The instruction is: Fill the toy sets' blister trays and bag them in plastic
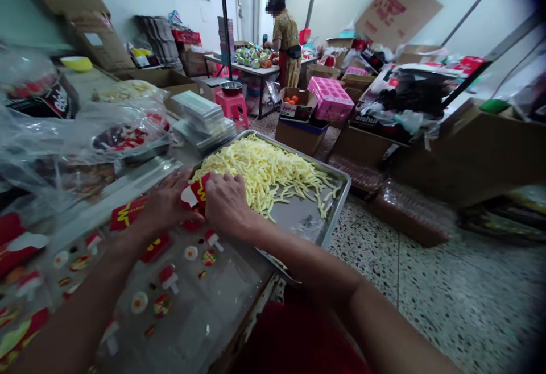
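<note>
My left hand (168, 200) and my right hand (228, 199) meet at a small red fries carton (198, 191) with a yellow squiggle and a white edge. The right hand's fingers are closed on its right side, while the left grips it from the left. Just beyond my hands, a metal tray (340, 203) bears a heap of pale yellow fries (256, 163), which look like toys. Another red carton (128, 213) lies by my left wrist. Clear plastic packs below my hands contain small play-food pieces, among them a fried egg (139, 302) and a red-and-white popsicle (168, 277).
Stacked clear plastic trays (200, 109) stand behind the heap. To the left is a bowl (123, 138) under plastic film. A pink stool (232, 107), cardboard boxes (298, 129) and a co-worker (286, 38) at a far table (256, 70) are beyond.
</note>
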Tool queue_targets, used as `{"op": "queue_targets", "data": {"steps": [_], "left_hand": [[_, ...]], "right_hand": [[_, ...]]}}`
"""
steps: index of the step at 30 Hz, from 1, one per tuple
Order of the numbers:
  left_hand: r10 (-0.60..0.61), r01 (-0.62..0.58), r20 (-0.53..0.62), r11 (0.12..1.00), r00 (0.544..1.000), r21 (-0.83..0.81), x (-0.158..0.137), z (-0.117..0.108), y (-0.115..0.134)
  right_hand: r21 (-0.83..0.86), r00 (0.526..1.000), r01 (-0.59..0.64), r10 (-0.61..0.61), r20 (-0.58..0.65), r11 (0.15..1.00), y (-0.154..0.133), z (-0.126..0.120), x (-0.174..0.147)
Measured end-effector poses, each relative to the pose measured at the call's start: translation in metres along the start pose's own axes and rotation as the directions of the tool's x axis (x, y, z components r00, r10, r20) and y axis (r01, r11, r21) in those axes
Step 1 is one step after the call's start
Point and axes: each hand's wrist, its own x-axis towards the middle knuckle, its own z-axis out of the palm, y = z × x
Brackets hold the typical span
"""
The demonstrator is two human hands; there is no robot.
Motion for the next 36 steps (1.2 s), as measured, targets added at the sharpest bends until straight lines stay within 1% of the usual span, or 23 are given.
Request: {"op": "queue_targets", "data": {"steps": [3, 4, 6, 7, 8, 9, 10, 11, 12, 13, 14, 16, 17, 19, 21, 23, 26, 29, 31, 33, 34, 35, 36], "left_hand": [[0.086, -0.085, 0.000, 0.994, 0.996, -0.061, -0.005, 0.008, 0.056], [0.060, -0.060, -0.008, 0.996, 0.998, -0.070, -0.008, 0.012, 0.071], [-0.085, 0.082, -0.033, 0.995, 0.996, -0.060, -0.014, 0.020, 0.094], [-0.174, 0.172, -0.039, 0.984, 0.984, -0.048, -0.018, 0.024, 0.101], [-0.254, 0.252, -0.034, 0.967, 0.967, -0.036, -0.023, 0.027, 0.106], [-0.313, 0.313, -0.023, 0.949, 0.949, -0.027, -0.027, 0.030, 0.109], [-0.347, 0.347, -0.006, 0.938, 0.938, -0.023, -0.030, 0.033, 0.113], [-0.355, 0.355, 0.012, 0.935, 0.935, -0.025, -0.033, 0.035, 0.117], [-0.338, 0.339, 0.029, 0.940, 0.941, -0.035, -0.034, 0.037, 0.121], [-0.303, 0.305, 0.041, 0.951, 0.952, -0.053, -0.033, 0.039, 0.127], [-0.259, 0.262, 0.042, 0.962, 0.965, -0.078, -0.032, 0.041, 0.134], [-0.165, 0.165, 0.013, 0.979, 0.986, -0.122, -0.026, 0.044, 0.147], [-0.125, 0.121, -0.016, 0.984, 0.992, -0.133, -0.022, 0.045, 0.154], [-0.064, 0.056, -0.060, 0.989, 0.996, -0.139, -0.015, 0.046, 0.163], [-0.032, 0.024, -0.052, 0.988, 0.998, -0.152, -0.009, 0.047, 0.168], [-0.034, 0.035, 0.005, 0.986, 0.999, -0.161, -0.004, 0.049, 0.173], [-0.066, 0.083, 0.136, 0.989, 0.988, -0.120, 0.002, 0.056, 0.183], [-0.102, 0.119, 0.278, 0.992, 0.955, -0.042, 0.002, 0.062, 0.198], [-0.152, 0.156, 0.345, 0.988, 0.926, 0.016, 0.000, 0.063, 0.205], [-0.210, 0.203, 0.375, 0.977, 0.903, 0.059, -0.003, 0.061, 0.208], [-0.239, 0.229, 0.378, 0.971, 0.894, 0.074, -0.004, 0.060, 0.208], [-0.265, 0.252, 0.377, 0.964, 0.887, 0.082, -0.005, 0.060, 0.207], [-0.283, 0.273, 0.374, 0.959, 0.883, 0.083, -0.005, 0.060, 0.207]], "right_hand": [[0.026, 0.998, 0.069, -0.069, -0.002, 0.997, 0.006, -0.021, -0.029], [0.049, 0.995, 0.094, -0.095, 0.023, 0.994, 0.012, -0.025, -0.039], [0.132, 0.989, 0.108, -0.120, 0.087, 0.985, 0.036, -0.032, -0.058], [0.183, 0.988, 0.085, -0.107, 0.115, 0.979, 0.054, -0.035, -0.068], [0.228, 0.990, 0.026, -0.057, 0.132, 0.973, 0.075, -0.038, -0.077], [0.256, 0.991, -0.067, 0.034, 0.133, 0.964, 0.100, -0.040, -0.085], [0.244, 0.982, -0.167, 0.141, 0.123, 0.955, 0.125, -0.042, -0.091], [0.193, 0.963, -0.263, 0.244, 0.115, 0.945, 0.150, -0.043, -0.096], [0.130, 0.941, -0.330, 0.315, 0.119, 0.935, 0.174, -0.043, -0.099], [0.076, 0.935, -0.343, 0.332, 0.130, 0.936, 0.194, -0.042, -0.100], [0.032, 0.938, -0.323, 0.316, 0.140, 0.946, 0.210, -0.040, -0.099], [-0.011, 0.965, -0.189, 0.188, 0.182, 0.982, 0.229, -0.034, -0.095], [-0.019, 0.972, -0.108, 0.109, 0.208, 0.994, 0.233, -0.031, -0.092], [-0.035, 0.963, 0.019, -0.009, 0.268, 0.999, 0.234, -0.027, -0.086], [-0.068, 0.944, 0.058, -0.032, 0.329, 0.996, 0.229, -0.024, -0.083], [-0.095, 0.926, 0.044, -0.005, 0.378, 0.994, 0.223, -0.022, -0.083], [-0.089, 0.911, -0.004, 0.041, 0.411, 0.996, 0.211, -0.017, -0.087], [-0.070, 0.912, -0.056, 0.079, 0.403, 0.996, 0.199, -0.009, -0.092], [-0.046, 0.917, -0.113, 0.122, 0.381, 0.993, 0.195, -0.005, -0.092], [-0.022, 0.919, -0.184, 0.180, 0.352, 0.983, 0.196, -0.005, -0.091], [0.044, 0.916, -0.259, 0.230, 0.330, 0.965, 0.198, -0.006, -0.090], [0.169, 0.905, -0.359, 0.298, 0.304, 0.918, 0.199, -0.009, -0.088], [0.355, 0.882, -0.461, 0.376, 0.284, 0.813, 0.199, -0.012, -0.087]]}}
